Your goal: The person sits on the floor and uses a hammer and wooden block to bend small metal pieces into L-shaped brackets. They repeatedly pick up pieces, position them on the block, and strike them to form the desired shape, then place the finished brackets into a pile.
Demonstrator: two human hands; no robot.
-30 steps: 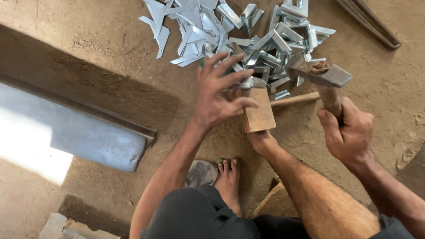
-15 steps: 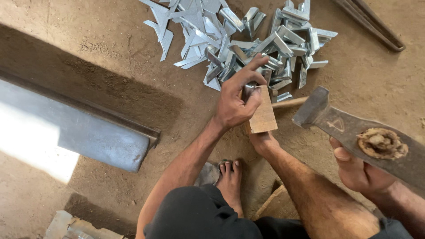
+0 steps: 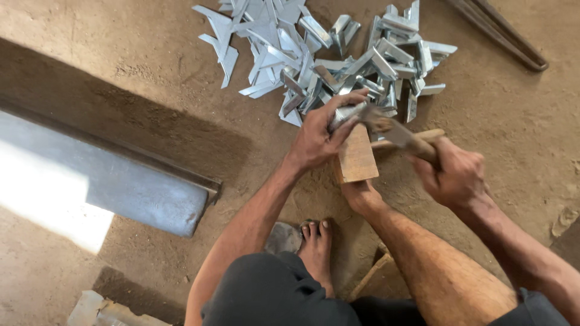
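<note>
Near the centre of the frame the left hand (image 3: 317,136) curls its fingers over a small bent galvanised metal piece (image 3: 345,113), pinching it down on the top end of a wooden block (image 3: 356,157) that stands on the dirt floor (image 3: 151,90). Right of centre, the right hand (image 3: 450,175) is clenched tight around the wooden handle of a hammer (image 3: 393,130), whose head lies against or just above the held piece; motion blur makes it hard to tell whether they touch. A second wooden stick (image 3: 426,136) lies on the floor just behind the hammer. Across the top centre spreads a pile of similar shiny metal pieces (image 3: 326,54), some flat and pointed, some folded into channels. Two dark metal rods (image 3: 498,33) run diagonally in the upper right corner. A long grey steel beam (image 3: 109,181) crosses the left side. The person's bare foot (image 3: 318,241) rests on the floor at lower centre, below the block.
</note>
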